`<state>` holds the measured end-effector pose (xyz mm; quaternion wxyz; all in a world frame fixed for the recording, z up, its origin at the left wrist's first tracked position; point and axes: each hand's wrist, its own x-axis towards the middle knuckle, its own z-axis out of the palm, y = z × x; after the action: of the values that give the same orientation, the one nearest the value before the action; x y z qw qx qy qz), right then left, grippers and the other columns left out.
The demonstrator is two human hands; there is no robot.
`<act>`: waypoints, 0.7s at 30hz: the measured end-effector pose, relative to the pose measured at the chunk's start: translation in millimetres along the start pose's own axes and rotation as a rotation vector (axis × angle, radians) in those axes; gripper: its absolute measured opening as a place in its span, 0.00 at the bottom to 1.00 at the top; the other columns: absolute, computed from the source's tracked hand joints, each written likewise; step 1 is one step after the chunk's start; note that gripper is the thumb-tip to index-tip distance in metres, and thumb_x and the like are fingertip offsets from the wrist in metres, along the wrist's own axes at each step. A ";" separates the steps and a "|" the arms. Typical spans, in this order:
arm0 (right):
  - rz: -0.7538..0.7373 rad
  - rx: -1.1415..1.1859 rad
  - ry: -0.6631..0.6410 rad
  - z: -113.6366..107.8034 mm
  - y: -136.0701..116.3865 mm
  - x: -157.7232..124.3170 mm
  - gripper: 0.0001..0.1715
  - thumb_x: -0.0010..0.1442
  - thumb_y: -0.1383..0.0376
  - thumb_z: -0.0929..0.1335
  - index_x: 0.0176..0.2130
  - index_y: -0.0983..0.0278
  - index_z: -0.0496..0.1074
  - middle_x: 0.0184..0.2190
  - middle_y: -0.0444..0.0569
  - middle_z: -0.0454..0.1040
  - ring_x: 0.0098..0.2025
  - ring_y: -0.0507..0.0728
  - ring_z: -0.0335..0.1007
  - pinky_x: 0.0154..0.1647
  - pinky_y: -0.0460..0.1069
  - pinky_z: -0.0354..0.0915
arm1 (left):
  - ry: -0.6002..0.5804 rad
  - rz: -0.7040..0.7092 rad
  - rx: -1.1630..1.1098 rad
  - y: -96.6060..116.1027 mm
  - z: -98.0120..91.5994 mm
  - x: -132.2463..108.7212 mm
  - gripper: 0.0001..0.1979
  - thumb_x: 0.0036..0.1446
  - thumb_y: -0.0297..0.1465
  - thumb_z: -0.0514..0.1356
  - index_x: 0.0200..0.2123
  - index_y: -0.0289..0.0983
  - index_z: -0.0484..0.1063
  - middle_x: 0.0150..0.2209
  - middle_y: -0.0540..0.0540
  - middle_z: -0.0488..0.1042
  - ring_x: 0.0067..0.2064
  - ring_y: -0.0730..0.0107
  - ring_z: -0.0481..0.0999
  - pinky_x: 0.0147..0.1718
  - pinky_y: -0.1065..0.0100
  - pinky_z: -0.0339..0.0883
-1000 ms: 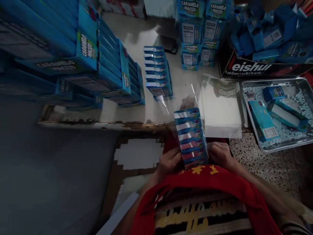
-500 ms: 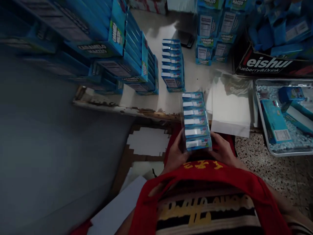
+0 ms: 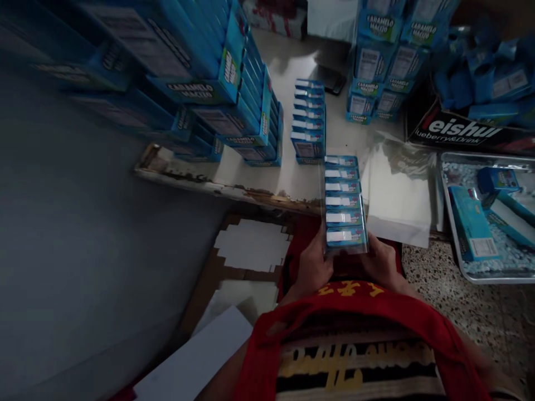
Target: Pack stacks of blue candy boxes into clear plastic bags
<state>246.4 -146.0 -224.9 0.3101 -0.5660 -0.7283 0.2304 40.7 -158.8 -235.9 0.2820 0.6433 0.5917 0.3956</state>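
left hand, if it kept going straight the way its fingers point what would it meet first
The left hand grips the near end of the wrapped row of blue boxes, fingers pointing toward the table. Straight on, it would likely meet the worn table edge first, though depth is unclear.

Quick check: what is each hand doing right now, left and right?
Left hand: closed on the near left end of the wrapped pack of boxes.
Right hand: closed on the near right end of the same pack.
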 end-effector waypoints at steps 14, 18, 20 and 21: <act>-0.049 0.068 0.098 9.8 3.3 1.6 0.22 0.65 0.69 0.66 0.54 0.54 0.80 0.36 0.46 0.87 0.33 0.58 0.85 0.35 0.46 0.77 | 0.029 -0.121 -0.154 -10.6 8.4 2.3 0.20 0.64 0.34 0.61 0.58 0.43 0.80 0.49 0.39 0.85 0.53 0.51 0.84 0.56 0.56 0.78; 0.096 0.285 -0.020 -0.5 -0.1 0.9 0.32 0.63 0.65 0.71 0.65 0.49 0.73 0.44 0.46 0.86 0.41 0.62 0.86 0.42 0.52 0.80 | -0.083 -0.374 -0.564 -12.4 -4.7 0.2 0.34 0.51 0.37 0.73 0.63 0.47 0.77 0.61 0.40 0.79 0.66 0.44 0.75 0.68 0.48 0.67; 0.192 0.521 -0.153 -11.4 -3.5 3.4 0.50 0.60 0.59 0.75 0.75 0.49 0.59 0.58 0.50 0.82 0.55 0.66 0.83 0.53 0.57 0.79 | -0.133 -0.516 -0.911 -10.0 -14.7 4.9 0.52 0.40 0.40 0.79 0.70 0.51 0.69 0.68 0.40 0.72 0.71 0.40 0.69 0.69 0.45 0.64; 0.225 0.632 -0.212 -15.9 -5.5 5.4 0.56 0.60 0.55 0.76 0.77 0.51 0.52 0.65 0.53 0.76 0.62 0.67 0.77 0.60 0.60 0.76 | -0.137 -0.586 -1.058 -6.4 -19.4 10.0 0.56 0.39 0.43 0.80 0.72 0.53 0.65 0.70 0.40 0.70 0.71 0.38 0.68 0.69 0.43 0.65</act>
<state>253.0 -142.5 -209.0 0.3652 -0.4916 -0.5821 0.5349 20.8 -150.1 -229.3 0.6980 0.2501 0.4477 0.4998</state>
